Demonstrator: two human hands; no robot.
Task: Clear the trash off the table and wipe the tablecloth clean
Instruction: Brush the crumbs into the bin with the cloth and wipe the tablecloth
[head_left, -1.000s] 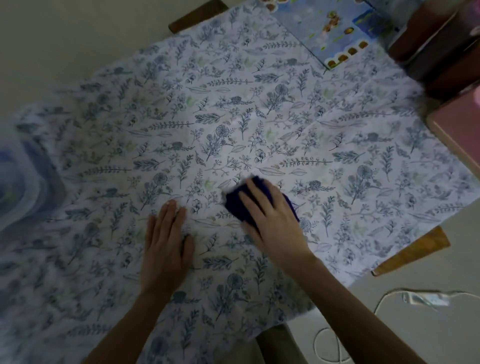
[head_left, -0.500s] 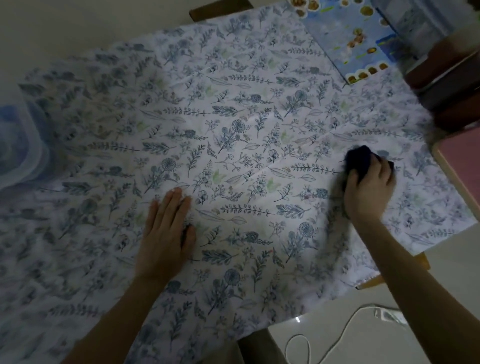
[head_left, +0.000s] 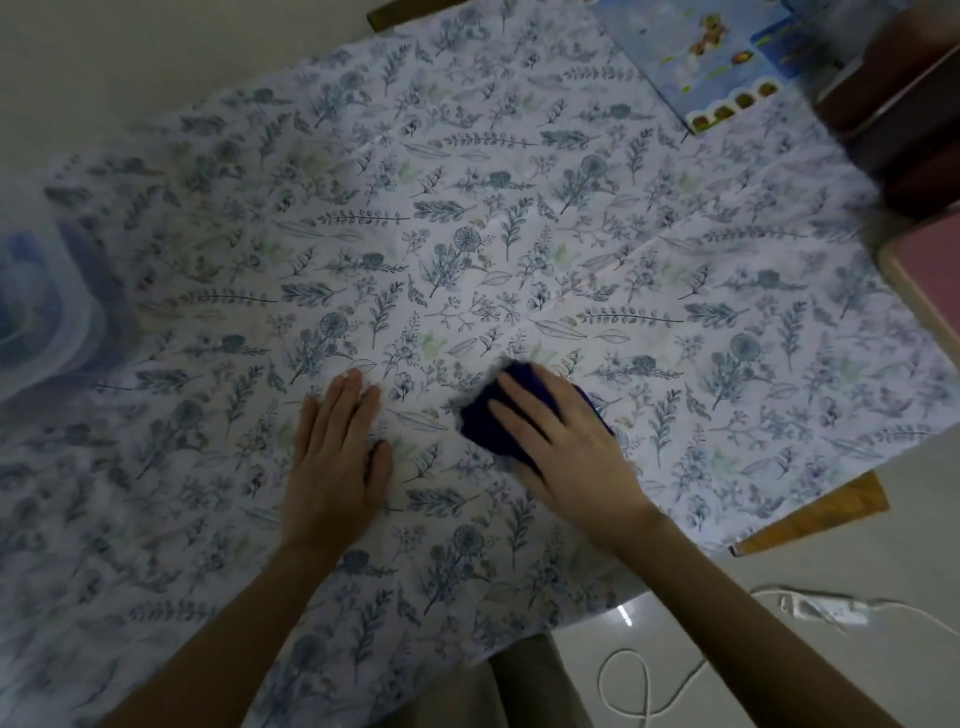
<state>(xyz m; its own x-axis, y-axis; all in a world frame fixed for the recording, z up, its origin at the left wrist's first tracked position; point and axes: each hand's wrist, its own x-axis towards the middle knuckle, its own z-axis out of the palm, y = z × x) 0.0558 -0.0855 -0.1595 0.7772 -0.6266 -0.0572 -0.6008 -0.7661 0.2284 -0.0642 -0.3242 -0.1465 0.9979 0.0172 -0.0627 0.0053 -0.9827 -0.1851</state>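
**Both hands flat on the leafy tablecloth**

Closest in, down past the right wrist, a thin white cable (head_left: 639, 686) loops over the pale floor. Moving up, the left hand (head_left: 332, 467) lies palm-down on the white tablecloth with blue leaf print (head_left: 519, 234), fingers straight and together, holding nothing. Just beside it, the right hand (head_left: 566, 457) presses down on a crumpled dark blue cloth (head_left: 485, 423). Its fingers are stretched out over the top rather than curled around it, and the cloth pokes out ahead of the fingertips.

Off to the right of that hand, a bare wooden desk corner (head_left: 821, 514) sticks out from under the tablecloth. Way left of the left hand sits a blurry translucent plastic container (head_left: 36, 312). Far beyond the right hand, a light blue printed sheet (head_left: 717, 57) rests on the tablecloth's far edge.
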